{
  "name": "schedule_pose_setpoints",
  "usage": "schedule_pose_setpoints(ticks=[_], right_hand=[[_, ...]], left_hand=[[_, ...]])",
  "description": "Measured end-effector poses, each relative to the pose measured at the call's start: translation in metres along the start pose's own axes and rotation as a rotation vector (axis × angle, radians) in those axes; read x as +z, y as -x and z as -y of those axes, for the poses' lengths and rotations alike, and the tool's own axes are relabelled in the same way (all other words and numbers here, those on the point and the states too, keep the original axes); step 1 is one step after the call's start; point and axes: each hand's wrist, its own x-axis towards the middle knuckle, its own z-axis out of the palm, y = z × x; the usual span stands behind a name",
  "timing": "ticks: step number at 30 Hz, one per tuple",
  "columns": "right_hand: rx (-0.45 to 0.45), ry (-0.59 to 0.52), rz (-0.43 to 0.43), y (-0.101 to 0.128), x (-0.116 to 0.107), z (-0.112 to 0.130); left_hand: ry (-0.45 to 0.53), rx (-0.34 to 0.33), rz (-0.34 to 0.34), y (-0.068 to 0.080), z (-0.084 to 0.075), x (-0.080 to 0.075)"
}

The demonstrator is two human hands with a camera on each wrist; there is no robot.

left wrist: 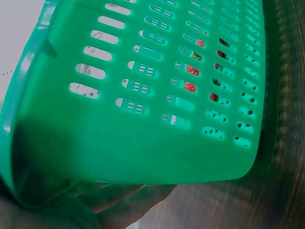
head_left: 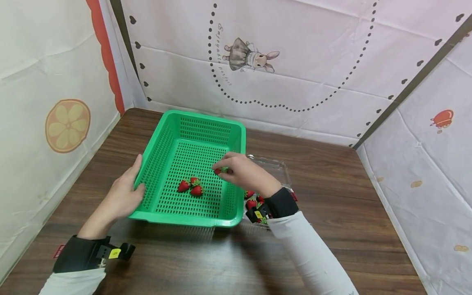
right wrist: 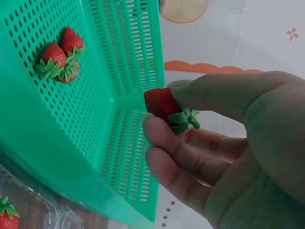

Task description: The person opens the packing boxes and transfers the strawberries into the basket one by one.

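The right hand (head_left: 245, 172) pinches one strawberry (right wrist: 163, 106) between thumb and forefinger, its green leaves turned toward the palm; the other fingers (right wrist: 190, 157) curl loosely beneath it. The berry hangs over the inside of the green basket (head_left: 158, 147), near its right wall.

The left hand (head_left: 123, 194) grips the basket's left wall, thumb over the rim and the rest of the fingers against the outside. From the left wrist view only a sliver of those fingers (left wrist: 119, 200) shows under the basket's edge.

Counted: three strawberries (head_left: 190, 186) lie clustered together on the perforated floor of the basket, below and to the left of the right-hand fingertips. One is held. More sit in a clear plastic box (head_left: 274, 168) on the tabletop (head_left: 332, 229), just beside the basket's right wall and beneath the right wrist; about three red ones show there, but the wrist and its black band cover the rest, so their number cannot be told. In the right wrist view one of these boxed berries (right wrist: 6, 217) is cut off at the lower left corner.
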Motion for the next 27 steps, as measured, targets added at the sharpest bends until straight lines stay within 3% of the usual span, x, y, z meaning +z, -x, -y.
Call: schedule_pose_setpoints(ticks=[27], right_hand=[[-0.063,0.057,0.171,-0.041,0.021,0.019]], left_hand=[[-0.021,0.004,-0.008,0.001,-0.001,0.000]])
